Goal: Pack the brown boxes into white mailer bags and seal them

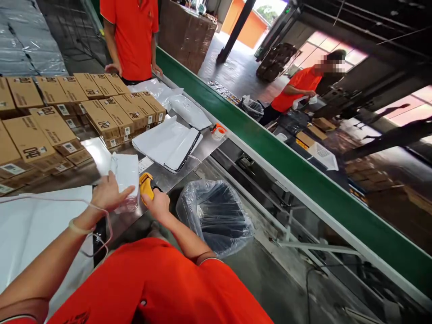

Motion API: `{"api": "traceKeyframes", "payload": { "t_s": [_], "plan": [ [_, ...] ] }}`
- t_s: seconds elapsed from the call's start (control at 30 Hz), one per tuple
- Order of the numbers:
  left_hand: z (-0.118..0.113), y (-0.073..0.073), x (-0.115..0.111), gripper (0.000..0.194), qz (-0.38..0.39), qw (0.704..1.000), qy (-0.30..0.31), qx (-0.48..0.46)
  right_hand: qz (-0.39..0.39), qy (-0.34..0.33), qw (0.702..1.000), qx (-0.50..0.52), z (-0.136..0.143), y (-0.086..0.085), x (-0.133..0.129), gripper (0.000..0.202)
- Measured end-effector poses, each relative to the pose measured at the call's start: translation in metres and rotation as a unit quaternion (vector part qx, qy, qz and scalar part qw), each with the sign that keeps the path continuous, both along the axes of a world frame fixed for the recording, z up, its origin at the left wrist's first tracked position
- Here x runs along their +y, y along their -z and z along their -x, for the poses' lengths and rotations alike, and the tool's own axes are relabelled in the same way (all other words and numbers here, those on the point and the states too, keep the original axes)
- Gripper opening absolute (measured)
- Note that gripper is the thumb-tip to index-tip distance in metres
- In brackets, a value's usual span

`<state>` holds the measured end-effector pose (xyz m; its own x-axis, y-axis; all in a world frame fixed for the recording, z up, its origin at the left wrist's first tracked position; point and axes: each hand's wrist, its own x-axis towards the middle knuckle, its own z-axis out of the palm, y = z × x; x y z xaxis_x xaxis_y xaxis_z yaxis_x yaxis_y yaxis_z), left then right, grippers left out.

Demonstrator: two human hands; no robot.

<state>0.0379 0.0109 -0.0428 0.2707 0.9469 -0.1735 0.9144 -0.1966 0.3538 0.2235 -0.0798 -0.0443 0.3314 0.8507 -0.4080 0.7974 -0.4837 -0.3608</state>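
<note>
My right hand (pixel 158 203) is wrapped around a yellow and black handheld barcode scanner (pixel 146 183), held at the table's front edge. To its left, my left hand (pixel 107 192) rests against a stack of white labels (pixel 127 168), thumb and fingers spread apart. A curled white sheet (pixel 97 153) rises from the stack's far left side. Just beyond the scanner, a small printed slip (pixel 146 164) lies on the metal table (pixel 165 176). White plastic mailer bags (pixel 165 141) are spread behind it.
Brown cartons (pixel 50 130) fill the left of the table. A roll of orange tape (pixel 219 131) sits at its right corner. A plastic-lined bin (pixel 216 220) stands below. The green conveyor (pixel 270 157) runs diagonally. One person (pixel 135 40) stands across the table, another (pixel 297 92) beyond the belt.
</note>
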Motion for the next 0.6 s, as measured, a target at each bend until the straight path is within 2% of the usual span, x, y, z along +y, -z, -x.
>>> {"api": "traceKeyframes", "payload": {
  "t_s": [0.07,0.17,0.23,0.3,0.4,0.47,0.53,0.6],
  "plan": [
    [-0.023,-0.011,-0.017,0.125,-0.026,0.997,-0.019,0.065,-0.009,-0.003,1.0,-0.01,0.0,0.002,-0.002,0.05],
    [-0.049,-0.025,-0.028,0.127,-0.062,0.993,-0.033,0.099,-0.04,0.017,0.999,-0.002,-0.007,0.01,-0.006,0.039],
    [-0.051,-0.03,-0.027,0.123,-0.044,0.995,-0.007,0.094,-0.062,0.05,0.995,0.052,-0.015,0.02,-0.011,0.035],
    [-0.039,-0.03,-0.024,0.116,-0.03,0.995,0.03,0.089,-0.084,0.095,0.98,0.151,-0.024,0.031,-0.016,0.037],
    [-0.007,-0.021,-0.02,0.104,-0.068,0.993,0.051,0.086,-0.124,0.182,0.93,0.295,-0.037,0.046,-0.026,0.045],
    [0.014,-0.009,-0.021,0.1,-0.093,0.992,0.043,0.07,-0.161,0.249,0.895,0.333,-0.047,0.048,-0.034,0.049],
    [0.029,0.006,-0.025,0.094,-0.104,0.993,0.044,0.036,-0.213,0.303,0.86,0.352,-0.059,0.042,-0.042,0.053],
    [0.035,0.022,-0.032,0.085,-0.114,0.992,0.053,-0.007,-0.285,0.316,0.821,0.38,-0.07,0.026,-0.048,0.056]
  ]
}}
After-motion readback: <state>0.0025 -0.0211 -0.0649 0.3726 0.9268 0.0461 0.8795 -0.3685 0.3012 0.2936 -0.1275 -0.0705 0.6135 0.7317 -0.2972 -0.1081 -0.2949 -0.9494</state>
